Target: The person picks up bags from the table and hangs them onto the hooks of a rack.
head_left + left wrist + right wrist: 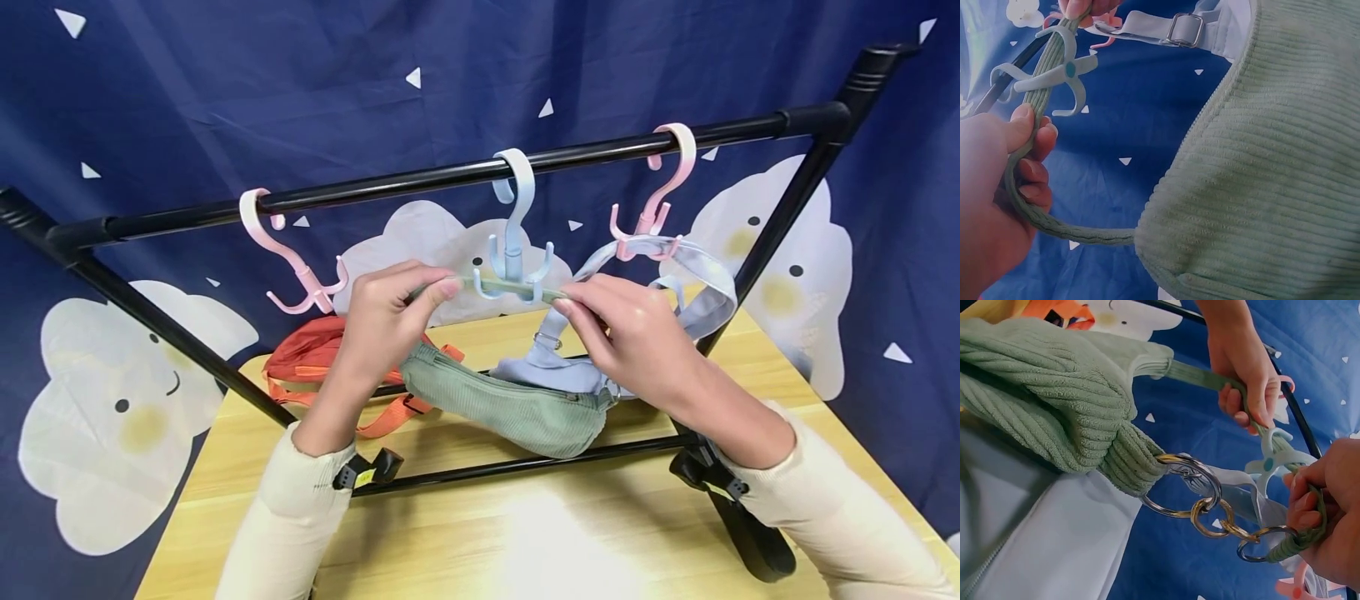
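Observation:
Both hands grip the strap point(1079, 236) of a green corduroy bag point(510, 408) at the middle of the rack. My left hand point(393, 304) pinches it between thumb and fingers, left of a light blue four-prong hook point(513, 258). On the other side, my right hand point(630, 333) pinches the same strap, beside linked metal rings point(1213, 481) that join it to the bag. Between the hands the strap is stretched across the hook's prongs. Below, the bag hangs sideways with its zipper up.
Two pink hooks hang from the black rack bar point(412, 181). From the right pink hook point(678, 167) hangs a pale blue bag point(555, 373) by its strap. Under the left pink hook point(277, 246), an orange-red bag point(311, 350) lies on the wooden table point(420, 533).

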`<state>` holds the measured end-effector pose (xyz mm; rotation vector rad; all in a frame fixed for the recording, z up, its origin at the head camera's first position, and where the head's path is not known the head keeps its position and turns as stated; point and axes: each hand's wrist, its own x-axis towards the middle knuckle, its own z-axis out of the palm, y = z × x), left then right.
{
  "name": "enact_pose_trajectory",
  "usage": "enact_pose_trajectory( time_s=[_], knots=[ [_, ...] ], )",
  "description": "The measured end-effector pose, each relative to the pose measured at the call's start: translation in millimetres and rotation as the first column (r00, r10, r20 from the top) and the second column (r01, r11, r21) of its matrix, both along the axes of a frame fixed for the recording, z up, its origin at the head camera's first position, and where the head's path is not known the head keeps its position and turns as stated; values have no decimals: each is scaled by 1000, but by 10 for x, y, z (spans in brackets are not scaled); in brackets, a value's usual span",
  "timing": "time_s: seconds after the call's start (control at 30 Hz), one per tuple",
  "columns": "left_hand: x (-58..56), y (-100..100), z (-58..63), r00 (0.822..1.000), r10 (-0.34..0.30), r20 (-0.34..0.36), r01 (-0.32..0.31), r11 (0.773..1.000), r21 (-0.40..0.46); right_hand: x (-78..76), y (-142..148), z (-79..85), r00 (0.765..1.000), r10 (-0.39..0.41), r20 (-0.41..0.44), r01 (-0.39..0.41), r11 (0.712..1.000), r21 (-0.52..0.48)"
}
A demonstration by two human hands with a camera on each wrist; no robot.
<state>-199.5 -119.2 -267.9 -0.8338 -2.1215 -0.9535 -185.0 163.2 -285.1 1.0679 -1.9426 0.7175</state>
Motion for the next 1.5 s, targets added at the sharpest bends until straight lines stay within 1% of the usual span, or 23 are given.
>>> enact_pose_trajectory(
  time_s=[0.2,0.37,0.57,0.8,0.97,1.07,1.33,1.5],
  knots=[
    [28,7,-74,1000,-7,14,6,1000,21,3,-5,-38,1000,-3,29,3,1000,-6],
    [54,18,-130,1000,-5,30,4,1000,23,6,-8,-58,999,-15,37,15,1000,-16],
    [103,64,-193,999,-20,41,18,999,33,19,2,-90,999,-22,45,23,999,-32],
    [168,127,-269,998,8,59,-9,1000,22,40,23,-128,997,-35,71,38,999,-33],
    [211,174,-320,998,8,67,-10,1000,28,44,26,-156,996,-38,80,41,998,-37],
    [231,195,-346,998,2,67,-6,999,45,42,23,-170,996,-36,79,40,998,-41],
    [236,250,-429,997,-14,70,9,997,72,54,19,-192,994,-53,100,57,998,-37],
    [236,268,-457,997,-14,71,8,997,81,61,24,-194,992,-60,114,65,997,-37]
  ],
)
